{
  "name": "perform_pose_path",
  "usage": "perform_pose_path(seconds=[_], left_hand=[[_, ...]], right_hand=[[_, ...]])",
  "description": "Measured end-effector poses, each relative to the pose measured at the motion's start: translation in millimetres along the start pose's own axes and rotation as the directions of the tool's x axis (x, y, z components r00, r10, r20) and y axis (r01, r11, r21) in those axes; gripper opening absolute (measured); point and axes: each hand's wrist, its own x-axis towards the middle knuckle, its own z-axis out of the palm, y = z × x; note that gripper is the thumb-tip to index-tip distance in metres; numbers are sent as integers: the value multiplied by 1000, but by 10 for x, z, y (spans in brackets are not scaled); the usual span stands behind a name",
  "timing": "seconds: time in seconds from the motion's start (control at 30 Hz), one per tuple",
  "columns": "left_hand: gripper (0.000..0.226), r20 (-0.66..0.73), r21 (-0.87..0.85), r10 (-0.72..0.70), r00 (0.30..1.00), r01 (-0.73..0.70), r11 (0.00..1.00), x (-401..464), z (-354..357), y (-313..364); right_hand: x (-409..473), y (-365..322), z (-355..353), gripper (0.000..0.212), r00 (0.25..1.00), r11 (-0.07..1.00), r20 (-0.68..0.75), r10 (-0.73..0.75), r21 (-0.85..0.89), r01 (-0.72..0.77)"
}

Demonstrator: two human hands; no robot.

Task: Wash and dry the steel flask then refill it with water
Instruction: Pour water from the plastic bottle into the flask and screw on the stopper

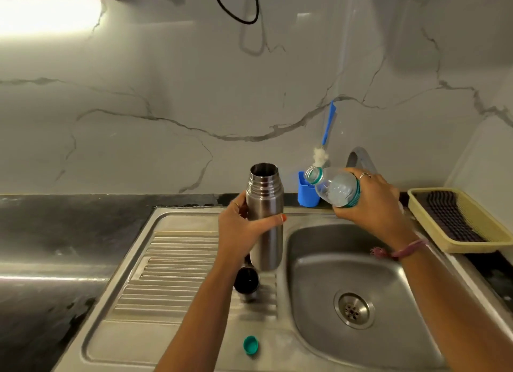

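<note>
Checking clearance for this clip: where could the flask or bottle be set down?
Free: the drainboard left of the steel flask, and its front strip left of the green cap. Crowded: under the flask beside the black lid, and the back ledge around the blue holder.

A home kitchen. A stainless-steel sink with ribbed drainboard is set into a dark stone counter below a marble-patterned backsplash; a bottle brush stands in a blue holder, beside a yellow dish tray.
</note>
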Motion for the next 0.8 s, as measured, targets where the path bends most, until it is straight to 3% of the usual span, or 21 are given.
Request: perform_pose_path(seconds=[0.2, 0.43, 0.8], left_hand=[[55, -69, 26, -2, 998, 4, 1000, 139, -485, 10], [52, -174, 35, -52, 983, 59, 998, 253, -804, -243], [59, -274, 13, -167, 947, 177, 984, 286, -919, -857]], right_hand=[[-166, -18, 388, 63, 991, 971, 98, 87, 216, -106], [-302, -8, 689, 70, 991, 896, 98, 94, 425, -127], [-478, 124, 888, 81, 987, 884, 62, 147, 440, -159]])
